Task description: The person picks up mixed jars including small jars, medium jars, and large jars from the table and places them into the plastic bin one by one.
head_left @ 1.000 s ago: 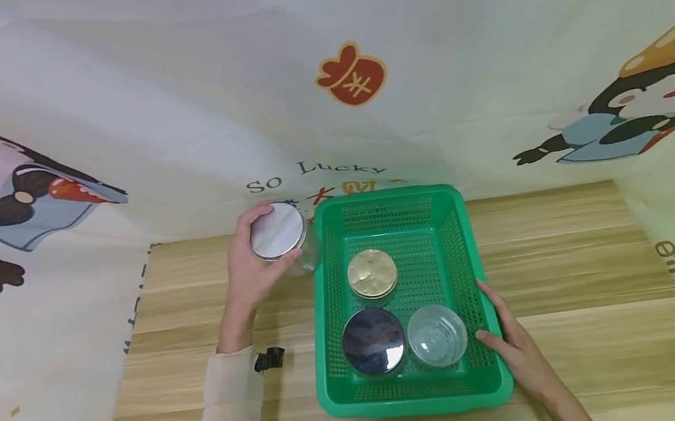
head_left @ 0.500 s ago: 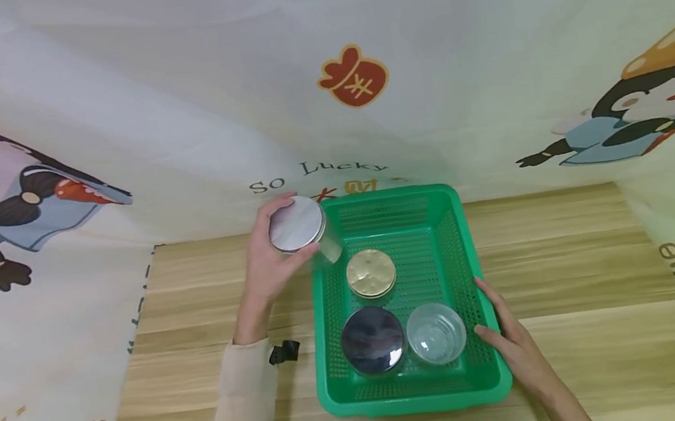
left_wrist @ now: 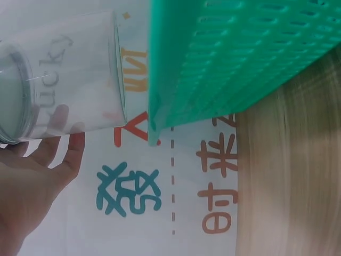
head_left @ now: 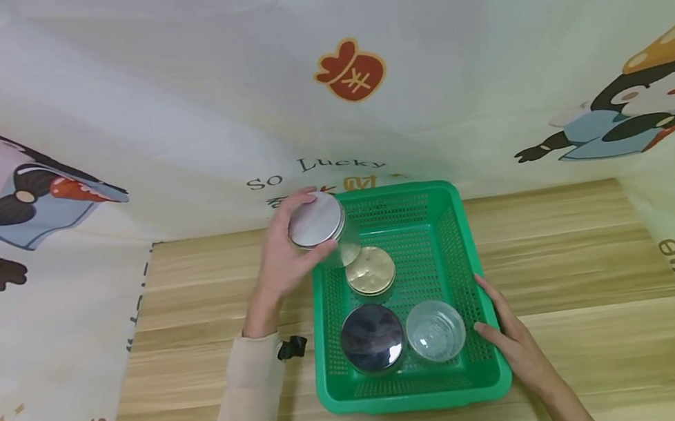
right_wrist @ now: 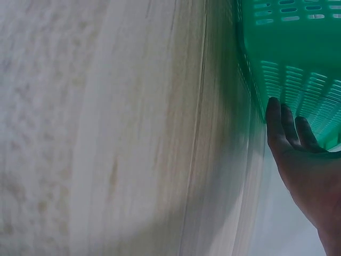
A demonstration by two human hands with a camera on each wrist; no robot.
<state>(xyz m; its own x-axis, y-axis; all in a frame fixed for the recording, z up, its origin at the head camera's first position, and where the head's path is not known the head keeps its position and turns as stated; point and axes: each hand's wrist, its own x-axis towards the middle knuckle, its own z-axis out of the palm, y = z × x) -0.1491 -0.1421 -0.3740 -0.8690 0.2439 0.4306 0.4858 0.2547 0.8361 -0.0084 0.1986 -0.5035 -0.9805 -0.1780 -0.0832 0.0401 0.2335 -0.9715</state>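
In the head view my left hand point(head_left: 285, 257) grips a clear jar point(head_left: 348, 245) near its silver lid point(head_left: 315, 218), holding it tilted over the back left of a green basket point(head_left: 418, 403). The left wrist view shows the jar's transparent wall point(left_wrist: 80, 74) above the basket's rim point(left_wrist: 158, 80), apart from it. My right hand point(head_left: 518, 346) holds the basket's right side, thumb over the rim and fingers along the outside; the right wrist view shows those fingers point(right_wrist: 287, 125) against the mesh wall. Inside the basket stand a gold-lidded jar point(head_left: 371, 270), a dark-lidded jar point(head_left: 372, 338) and a clear round container point(head_left: 435, 331).
The basket stands on a wood-grain table point(head_left: 571, 281). A printed white cloth point(head_left: 454, 86) hangs behind the table and along both sides. A black strap point(head_left: 293, 347) sticks out at the left wrist.
My left hand has carried the silver-lidded jar rightward, from beside the basket to over its back left corner. The right hand stays at the basket's right side.
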